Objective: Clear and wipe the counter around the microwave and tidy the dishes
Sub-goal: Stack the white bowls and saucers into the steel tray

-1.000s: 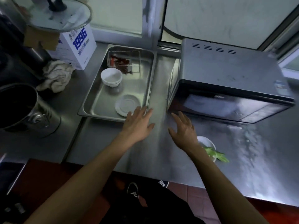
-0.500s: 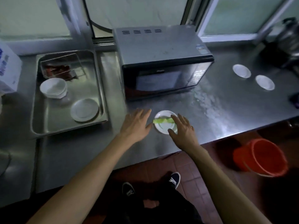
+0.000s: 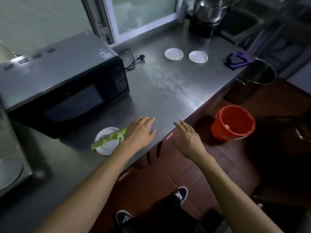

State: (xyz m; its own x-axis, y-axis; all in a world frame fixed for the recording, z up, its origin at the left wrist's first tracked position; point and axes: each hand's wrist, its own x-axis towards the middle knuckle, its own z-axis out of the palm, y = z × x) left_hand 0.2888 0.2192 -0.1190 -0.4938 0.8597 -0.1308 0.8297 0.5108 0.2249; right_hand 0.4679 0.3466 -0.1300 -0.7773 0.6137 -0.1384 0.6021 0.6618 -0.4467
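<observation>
Just in front of the microwave (image 3: 64, 84), a small plate w/ a green leaf (image 3: 107, 139) is sitting on the bench (image 3: 168, 91). Left hand (image 3: 140, 132) is hovering beside it, fingers straight, holding nothing; right hand (image 3: 188, 137) likewise, past the bench edge.

Both forearms are left bare, with no sleeves seen. Dark trousers (image 3: 168, 216), possibly black, are worn. Navy sneakers (image 3: 180, 195) with white laces and soles are seen at 6 o'clock.
</observation>
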